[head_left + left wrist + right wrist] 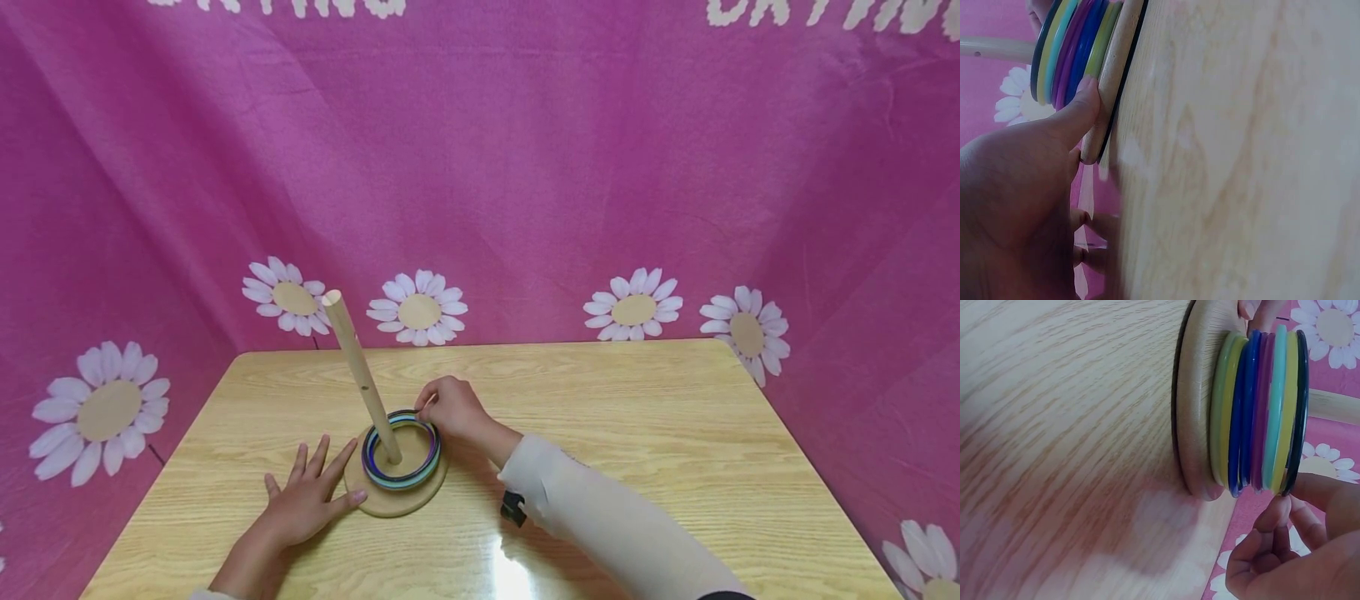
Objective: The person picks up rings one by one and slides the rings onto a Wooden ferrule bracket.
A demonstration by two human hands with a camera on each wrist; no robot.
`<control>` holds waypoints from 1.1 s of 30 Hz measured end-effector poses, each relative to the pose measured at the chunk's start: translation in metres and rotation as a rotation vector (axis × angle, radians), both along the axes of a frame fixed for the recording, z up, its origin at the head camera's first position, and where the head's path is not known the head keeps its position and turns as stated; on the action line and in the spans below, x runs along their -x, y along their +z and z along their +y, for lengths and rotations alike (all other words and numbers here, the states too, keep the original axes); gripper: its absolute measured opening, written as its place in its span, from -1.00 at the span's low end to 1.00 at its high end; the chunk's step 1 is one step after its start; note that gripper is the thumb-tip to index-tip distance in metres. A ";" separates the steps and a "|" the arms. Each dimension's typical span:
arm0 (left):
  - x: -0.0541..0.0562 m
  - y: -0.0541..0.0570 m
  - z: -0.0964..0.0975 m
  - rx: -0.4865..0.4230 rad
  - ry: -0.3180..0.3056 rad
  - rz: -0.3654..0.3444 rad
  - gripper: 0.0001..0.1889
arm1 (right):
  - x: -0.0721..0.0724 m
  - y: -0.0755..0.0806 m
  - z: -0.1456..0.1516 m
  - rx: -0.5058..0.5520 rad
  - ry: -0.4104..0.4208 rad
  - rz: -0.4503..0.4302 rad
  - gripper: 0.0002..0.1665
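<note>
A stack of coloured rings (405, 482) lies round a wooden pole (356, 358) on a round wooden base (390, 503). In the right wrist view the dark ring (1302, 412) is outermost, over yellow, turquoise (1277, 394), purple, blue and green ones. My right hand (456, 408) pinches the dark ring's edge between thumb and finger, at the far right side of the stack. To the left of the base, my left hand (303, 504) spreads its fingers on the table. Its thumb (1082, 103) touches the base's edge beside the lower rings.
The pole leans left in the head view and rises well above the rings. A light wood table (600, 417) extends to the right of the stand. Behind it hangs a pink cloth (525, 183) with white flowers. A black strap piece (513, 508) hangs under the right sleeve.
</note>
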State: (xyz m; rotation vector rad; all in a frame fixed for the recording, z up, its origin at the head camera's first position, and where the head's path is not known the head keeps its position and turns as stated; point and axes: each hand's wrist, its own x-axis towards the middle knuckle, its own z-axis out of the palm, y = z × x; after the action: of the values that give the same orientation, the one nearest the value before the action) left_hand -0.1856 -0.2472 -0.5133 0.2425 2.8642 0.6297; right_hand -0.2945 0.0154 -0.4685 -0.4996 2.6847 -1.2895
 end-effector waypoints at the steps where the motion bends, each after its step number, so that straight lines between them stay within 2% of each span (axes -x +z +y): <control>1: 0.000 0.000 0.000 -0.001 0.000 -0.002 -0.10 | 0.000 -0.001 0.000 0.003 0.001 -0.003 -0.92; 8: 0.002 0.000 0.000 -0.004 -0.001 -0.021 -0.08 | 0.000 -0.003 0.002 0.025 0.011 -0.001 -0.93; 17: 0.003 0.000 0.001 -0.009 -0.001 -0.024 -0.08 | -0.003 0.001 0.009 0.077 0.010 0.008 -0.85; 21: 0.002 -0.001 0.000 -0.010 0.000 -0.025 -0.08 | -0.008 0.006 0.021 0.088 0.030 0.069 -0.80; 26: 0.002 -0.002 -0.001 -0.010 -0.001 -0.024 -0.09 | -0.020 0.010 0.045 0.040 0.039 0.174 -0.70; 33: 0.001 -0.007 -0.002 0.008 -0.004 0.008 -0.09 | -0.045 0.006 0.088 -0.055 -0.038 0.318 -0.56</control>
State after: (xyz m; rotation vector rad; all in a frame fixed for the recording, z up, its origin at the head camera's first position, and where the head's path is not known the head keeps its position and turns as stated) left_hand -0.1863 -0.2488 -0.5199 0.2504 2.8719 0.6183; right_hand -0.2491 0.1033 -0.4629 -0.7042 2.9903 -1.2328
